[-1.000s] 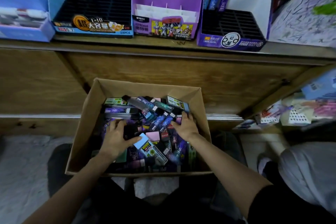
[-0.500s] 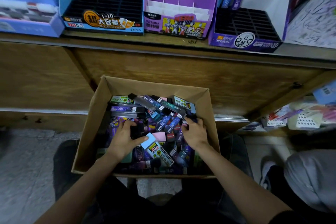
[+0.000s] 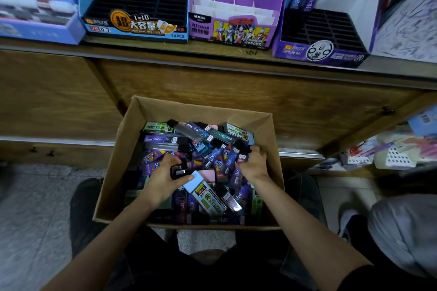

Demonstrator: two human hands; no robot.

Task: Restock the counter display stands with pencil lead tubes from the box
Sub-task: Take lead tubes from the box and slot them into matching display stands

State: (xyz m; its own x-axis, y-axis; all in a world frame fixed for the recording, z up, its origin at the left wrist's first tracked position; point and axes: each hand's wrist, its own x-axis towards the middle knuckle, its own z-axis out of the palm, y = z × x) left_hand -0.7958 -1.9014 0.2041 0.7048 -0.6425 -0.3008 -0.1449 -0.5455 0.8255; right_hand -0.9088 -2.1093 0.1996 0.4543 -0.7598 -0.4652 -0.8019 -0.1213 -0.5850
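An open cardboard box (image 3: 111, 186) sits below the counter, piled with several pencil lead tubes (image 3: 203, 134) in purple, blue, black and teal. My left hand (image 3: 163, 176) is inside the box, fingers curled around a black-capped tube (image 3: 179, 171). My right hand (image 3: 254, 163) is at the box's right side, pinching a dark tube (image 3: 243, 152). On the counter stand three display stands: a blue stand (image 3: 134, 12) with black slots, a purple Ultraman stand (image 3: 233, 23) with white dividers, and a dark purple stand (image 3: 319, 33) holding three tubes at the back.
A light blue display box (image 3: 35, 7) stands at the far left of the wooden counter (image 3: 212, 54). A scribbled test pad (image 3: 409, 26) is at the right. A lower shelf (image 3: 390, 149) at the right holds mixed stationery. Another person's knee (image 3: 402, 227) is at the lower right.
Both hands have closed around tubes in the box: the left hand has picked up a black-capped tube, and the right hand has shifted right and pinched a dark one. The view has tilted slightly.
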